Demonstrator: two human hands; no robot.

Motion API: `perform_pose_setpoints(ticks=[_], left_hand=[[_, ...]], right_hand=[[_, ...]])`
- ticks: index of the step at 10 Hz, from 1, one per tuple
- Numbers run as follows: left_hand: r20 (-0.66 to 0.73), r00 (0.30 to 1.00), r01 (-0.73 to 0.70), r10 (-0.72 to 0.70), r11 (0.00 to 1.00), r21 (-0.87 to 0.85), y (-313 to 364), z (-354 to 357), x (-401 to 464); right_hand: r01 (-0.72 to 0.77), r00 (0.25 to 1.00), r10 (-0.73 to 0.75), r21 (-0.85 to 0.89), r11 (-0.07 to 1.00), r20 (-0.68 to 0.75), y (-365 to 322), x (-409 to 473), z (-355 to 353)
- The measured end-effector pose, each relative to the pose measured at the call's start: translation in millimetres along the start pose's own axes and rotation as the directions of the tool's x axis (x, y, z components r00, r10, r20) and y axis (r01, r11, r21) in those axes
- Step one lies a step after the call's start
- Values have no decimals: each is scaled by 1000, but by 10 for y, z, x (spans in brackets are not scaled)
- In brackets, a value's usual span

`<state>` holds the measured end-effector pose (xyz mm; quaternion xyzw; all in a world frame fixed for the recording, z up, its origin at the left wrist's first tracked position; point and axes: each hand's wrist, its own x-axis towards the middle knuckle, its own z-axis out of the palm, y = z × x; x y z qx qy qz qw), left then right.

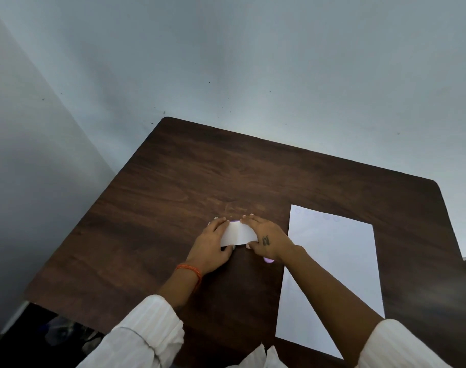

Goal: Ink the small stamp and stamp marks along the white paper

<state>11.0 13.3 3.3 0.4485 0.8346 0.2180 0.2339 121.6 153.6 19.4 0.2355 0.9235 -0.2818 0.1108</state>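
A small white box with a purple edge, the ink pad case [238,233], lies on the dark wooden table [173,181]. My left hand [213,245] grips its left end and my right hand [266,239] grips its right end. Whether its lid is up or down I cannot tell. A small purple object, probably the stamp [269,260], peeks out from under my right wrist. The white paper [335,261] lies to the right of my hands, with a faint row of round marks along its far edge; my right forearm crosses its near left part.
The table stands in a corner against pale grey walls [226,62]. Its left edge drops to a dark floor area with clutter [54,335] at lower left. Bare tabletop stretches beyond and left of my hands.
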Motion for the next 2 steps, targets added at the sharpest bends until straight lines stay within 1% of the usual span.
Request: perform_pose_setpoints(ticks=[1,2], left_hand=[[5,1000,-17,17,1000,-15,-3,18,-9],[14,999,-37,37,999,-25,8,-13,-16]], right_hand=[[32,999,-32,-7,999,7,13,-12,5],[48,999,-48,16,999,-16,11,-38,-44]])
